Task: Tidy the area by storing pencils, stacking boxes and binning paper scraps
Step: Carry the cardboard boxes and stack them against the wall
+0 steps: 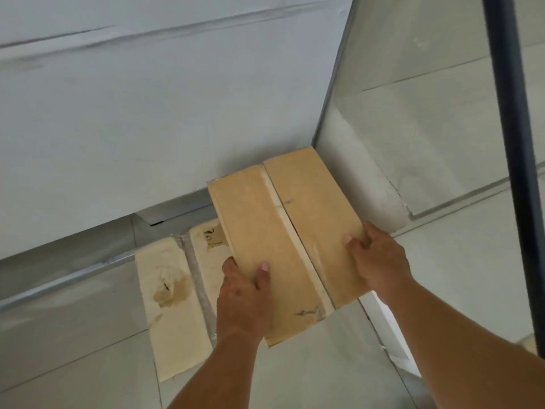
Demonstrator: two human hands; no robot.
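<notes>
The tan cardboard box (253, 225) shows taped top flaps and dark smudges along its seam; the left hand (242, 299) and right hand (380, 261) each grip its near edge

Taped tan box (283, 231) above paler box (174, 305)

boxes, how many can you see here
2. The brown box is gripped at its near edge by the left hand and right hand. The pale box lies on the floor to its left, partly hidden by it. More may be hidden beneath.
</notes>
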